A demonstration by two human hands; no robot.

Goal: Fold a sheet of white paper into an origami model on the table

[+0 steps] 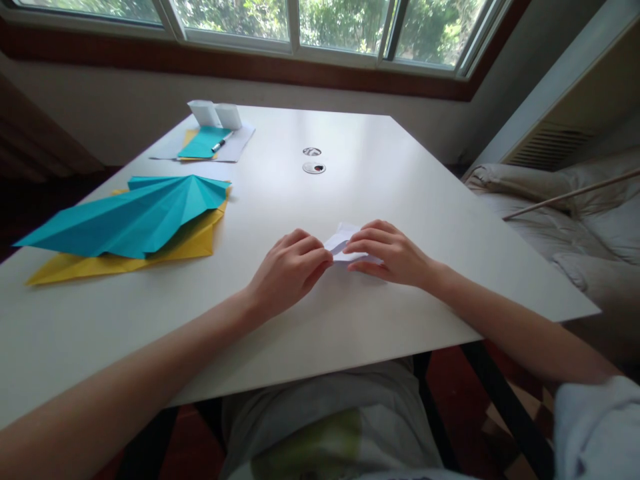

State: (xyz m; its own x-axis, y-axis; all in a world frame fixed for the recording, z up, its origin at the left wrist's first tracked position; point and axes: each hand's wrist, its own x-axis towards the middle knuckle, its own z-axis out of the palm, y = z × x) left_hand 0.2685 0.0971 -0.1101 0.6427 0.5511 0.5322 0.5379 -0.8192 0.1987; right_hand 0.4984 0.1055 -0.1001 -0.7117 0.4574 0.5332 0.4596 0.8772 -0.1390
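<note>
A small piece of folded white paper (341,239) lies at the front middle of the white table (280,353), between my two hands. My left hand (293,270) pinches its left edge, thumb and fingertips pressed together. From the other side my right hand (390,253) grips the paper, with its fingers over the top and the thumb at the near edge. Part of the paper is hidden under the right fingers, so its full shape does not show.
Left of my hands lie a creased teal paper (135,217) and a yellow paper (185,252) beneath it. Farther back are white folded paper pieces (229,117), a smaller teal sheet (203,142) and a pen (222,141). Two round items (314,168) sit mid-table. A couch (595,213) stands right.
</note>
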